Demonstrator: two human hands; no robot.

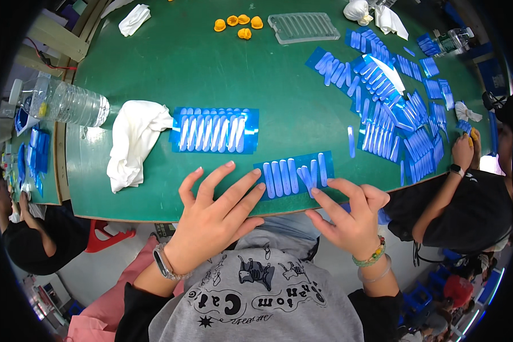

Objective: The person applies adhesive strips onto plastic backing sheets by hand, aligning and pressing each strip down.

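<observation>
A blue film sheet (295, 192) carrying several rounded, pale-blue strips (289, 176) lies near the table's front edge. Two strips toward its right side tilt and meet in a V; the others stand roughly parallel. My left hand (218, 204) is spread, with its index fingertip at the sheet's left edge. My right hand (352, 214) has its fingers apart, the fingertips resting at the lower right of the sheet beside the tilted strips. Just beyond my left hand lies a second blue sheet (253, 132) covered with a row of similar strips.
A crumpled white cloth (135, 139) and a large clear bottle (77, 102) are at left. Orange finger cots (244, 20) and a clear ribbed tray (303, 27) sit at the far side. Many strip sheets (382, 134) are heaped at right, where a co-worker's hand (463, 151) works.
</observation>
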